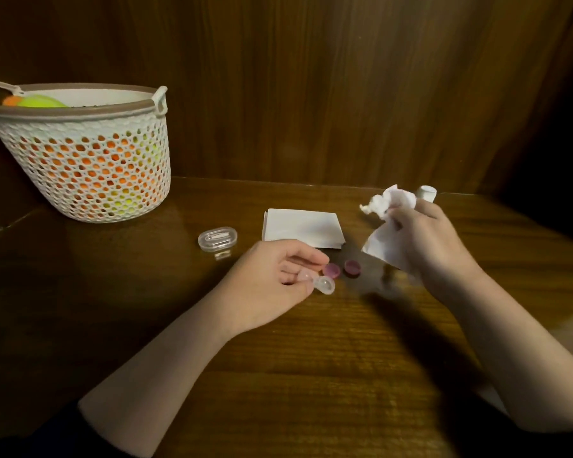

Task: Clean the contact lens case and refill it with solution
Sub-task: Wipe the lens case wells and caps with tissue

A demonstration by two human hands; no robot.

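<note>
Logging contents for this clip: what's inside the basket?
Through the basket holes, orange and yellow-green things show; above the rim, one orange piece and one yellow-green piece. What they are, and anything deeper, is hidden.

White lattice basket; pink caps; white tissue.

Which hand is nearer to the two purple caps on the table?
Left. The left hand is right beside the purple caps, holding the lens case. The right hand is raised farther right, holding tissue.

Wooden table — basket, tissues, two caps.
</note>
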